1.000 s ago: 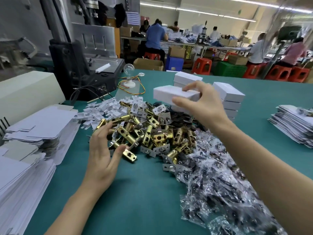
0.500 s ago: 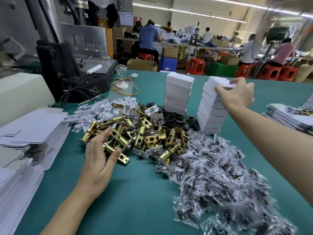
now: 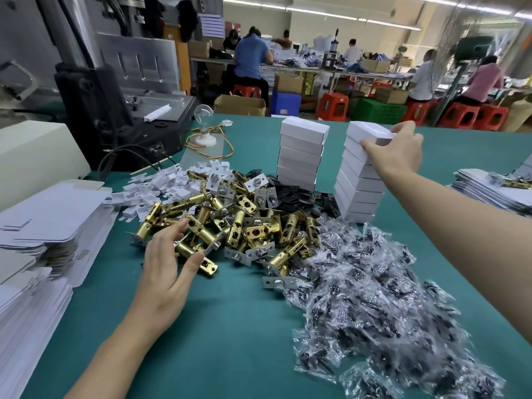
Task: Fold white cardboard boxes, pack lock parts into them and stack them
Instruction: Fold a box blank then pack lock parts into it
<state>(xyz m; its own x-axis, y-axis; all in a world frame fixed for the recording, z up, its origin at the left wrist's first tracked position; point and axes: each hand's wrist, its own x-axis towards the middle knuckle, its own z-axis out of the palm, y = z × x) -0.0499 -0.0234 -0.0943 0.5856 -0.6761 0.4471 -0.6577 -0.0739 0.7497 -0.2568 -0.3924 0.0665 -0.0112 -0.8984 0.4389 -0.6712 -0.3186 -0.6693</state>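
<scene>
The left hand (image 3: 165, 266) lies on the near left edge of the brass latch pile (image 3: 239, 223), its fingers almost straight and its thumb spread wide, with one latch (image 3: 187, 250) lying between thumb and fingers – no firm grip shows. The right hand (image 3: 398, 152) reaches far across the green table (image 3: 230, 341) and holds the top box (image 3: 371, 133) by its right end, thumb on the near side, fingers curled over the far side. That box sits on the right stack (image 3: 358, 191) of closed white boxes, a little askew. A second stack (image 3: 300, 156) stands just to the left. Clear bags of dark parts (image 3: 374, 298) spread over the near right, touching the latches. Flat box blanks (image 3: 49, 217) are piled at the left edge, small white card inserts (image 3: 161, 188) lie beyond the latches – more blanks (image 3: 489, 188) sit at the far right
</scene>
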